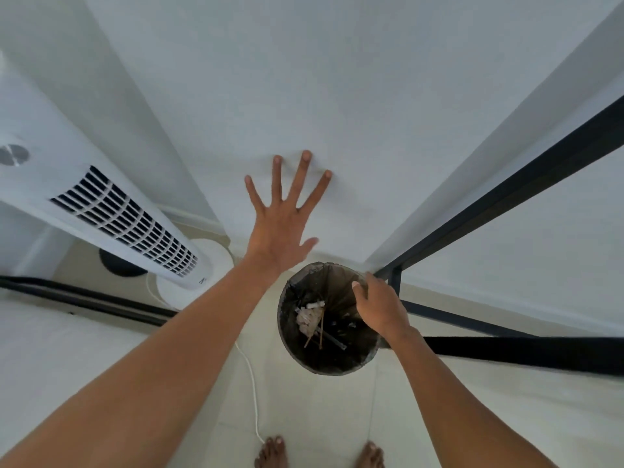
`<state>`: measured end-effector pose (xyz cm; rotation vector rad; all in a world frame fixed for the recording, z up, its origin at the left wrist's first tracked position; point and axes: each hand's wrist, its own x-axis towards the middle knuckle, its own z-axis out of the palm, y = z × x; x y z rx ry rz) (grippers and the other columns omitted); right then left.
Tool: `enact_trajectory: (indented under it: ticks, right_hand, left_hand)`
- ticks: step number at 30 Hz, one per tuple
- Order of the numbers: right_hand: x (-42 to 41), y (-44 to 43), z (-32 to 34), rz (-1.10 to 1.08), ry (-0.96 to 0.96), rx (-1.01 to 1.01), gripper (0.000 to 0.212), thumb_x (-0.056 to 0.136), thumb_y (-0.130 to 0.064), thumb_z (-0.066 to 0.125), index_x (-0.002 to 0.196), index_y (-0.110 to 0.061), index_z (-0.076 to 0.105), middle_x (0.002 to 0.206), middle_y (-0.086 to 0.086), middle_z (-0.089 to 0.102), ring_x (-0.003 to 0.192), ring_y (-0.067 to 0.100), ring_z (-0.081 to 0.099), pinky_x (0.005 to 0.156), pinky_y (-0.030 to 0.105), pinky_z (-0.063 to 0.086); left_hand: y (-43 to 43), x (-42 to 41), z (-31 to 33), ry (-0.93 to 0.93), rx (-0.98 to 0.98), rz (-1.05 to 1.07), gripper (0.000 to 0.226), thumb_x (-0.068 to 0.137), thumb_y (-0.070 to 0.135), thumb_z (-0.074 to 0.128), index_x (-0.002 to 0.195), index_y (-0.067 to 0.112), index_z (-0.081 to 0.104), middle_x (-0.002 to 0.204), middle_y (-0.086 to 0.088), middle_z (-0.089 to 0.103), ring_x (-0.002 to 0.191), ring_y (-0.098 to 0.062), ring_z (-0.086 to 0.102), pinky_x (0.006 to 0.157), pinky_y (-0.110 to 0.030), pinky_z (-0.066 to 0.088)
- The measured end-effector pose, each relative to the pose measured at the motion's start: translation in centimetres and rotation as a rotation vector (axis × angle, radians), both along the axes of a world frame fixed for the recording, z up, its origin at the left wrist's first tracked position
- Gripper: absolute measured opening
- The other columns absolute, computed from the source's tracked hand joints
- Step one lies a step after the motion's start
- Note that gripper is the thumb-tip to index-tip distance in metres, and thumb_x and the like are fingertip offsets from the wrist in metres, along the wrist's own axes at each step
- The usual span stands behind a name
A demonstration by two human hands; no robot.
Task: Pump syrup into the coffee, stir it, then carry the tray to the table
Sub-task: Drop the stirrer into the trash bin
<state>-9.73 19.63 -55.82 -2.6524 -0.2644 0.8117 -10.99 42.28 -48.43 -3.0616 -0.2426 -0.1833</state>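
Note:
I look straight down at a round bin lined with a dark bag, standing on the pale floor by a white wall. Inside lie crumpled white scraps and thin wooden stir sticks. My left hand is pressed flat against the wall above the bin, fingers spread wide, holding nothing. My right hand hovers over the bin's right rim, fingers loosely curled downward, with nothing visible in it. No coffee, syrup pump or tray is in view.
A white tower fan stands at the left on a round base, its white cord trailing across the floor. Black frame bars of a table run along the right, another black bar along the left. My bare feet show at the bottom.

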Motion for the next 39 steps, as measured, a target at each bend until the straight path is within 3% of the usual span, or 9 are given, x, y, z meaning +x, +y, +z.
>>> enact_trajectory:
  ticks: [6, 10, 17, 29, 35, 39]
  right_hand:
    - [-1.4, 1.3, 12.6, 0.041, -0.064, 0.014, 0.070, 0.103, -0.056, 0.036, 0.160, -0.018, 0.025, 0.164, 0.011, 0.034, 0.152, 0.031, 0.028, 0.120, 0.051, 0.032]
    - [-5.3, 1.1, 21.8, 0.111, -0.097, 0.013, 0.077, 0.099, -0.062, 0.036, 0.162, -0.020, 0.018, 0.168, 0.011, 0.026, 0.156, 0.030, 0.018, 0.125, 0.052, 0.023]
    - [-8.5, -0.3, 36.2, 0.205, -0.214, 0.029, 0.082, 0.099, -0.066, 0.032, 0.163, -0.018, 0.011, 0.170, 0.013, 0.015, 0.158, 0.032, 0.007, 0.126, 0.048, 0.008]
    - [-5.7, -5.4, 53.7, 0.219, -0.496, 0.191, 0.075, 0.102, -0.059, 0.033, 0.162, -0.015, 0.021, 0.167, 0.014, 0.025, 0.156, 0.032, 0.014, 0.126, 0.047, 0.016]
    - [-4.4, -13.0, 58.4, 0.195, -0.609, 0.206, 0.073, 0.102, -0.058, 0.034, 0.161, -0.016, 0.025, 0.167, 0.014, 0.026, 0.156, 0.032, 0.015, 0.127, 0.048, 0.017]
    - [-4.0, -18.5, 59.8, 0.168, -0.686, 0.229, 0.068, 0.101, -0.055, 0.039, 0.156, -0.015, 0.034, 0.161, 0.012, 0.038, 0.153, 0.030, 0.025, 0.125, 0.049, 0.022]
  left_hand:
    - [0.4, -5.7, 8.5, 0.327, -0.181, 0.112, 0.101, 0.085, 0.081, 0.036, 0.158, 0.038, -0.019, 0.167, 0.000, -0.034, 0.154, -0.044, -0.018, 0.112, -0.081, -0.001]
    - [0.9, -11.1, 16.7, 0.389, -0.236, 0.150, 0.100, 0.082, 0.086, 0.028, 0.157, 0.040, -0.021, 0.166, 0.002, -0.033, 0.155, -0.041, -0.018, 0.115, -0.075, -0.005]
    - [-0.9, -18.5, 29.1, 0.569, -0.234, 0.192, 0.098, 0.087, 0.082, 0.033, 0.159, 0.039, -0.018, 0.168, 0.000, -0.028, 0.156, -0.040, -0.015, 0.121, -0.069, -0.004]
    - [-6.8, -14.7, 45.2, 0.265, -0.286, 0.236, 0.096, 0.087, 0.083, 0.033, 0.161, 0.038, -0.009, 0.170, 0.000, -0.023, 0.156, -0.038, -0.016, 0.122, -0.063, -0.007]
    - [-13.0, -13.6, 48.6, 0.204, -0.273, 0.214, 0.096, 0.087, 0.083, 0.032, 0.161, 0.038, -0.008, 0.170, -0.001, -0.021, 0.157, -0.037, -0.015, 0.123, -0.062, -0.007]
    - [-18.0, -12.0, 49.4, 0.191, -0.280, 0.155, 0.096, 0.087, 0.084, 0.031, 0.161, 0.038, -0.008, 0.171, -0.002, -0.019, 0.157, -0.038, -0.013, 0.124, -0.062, -0.006]
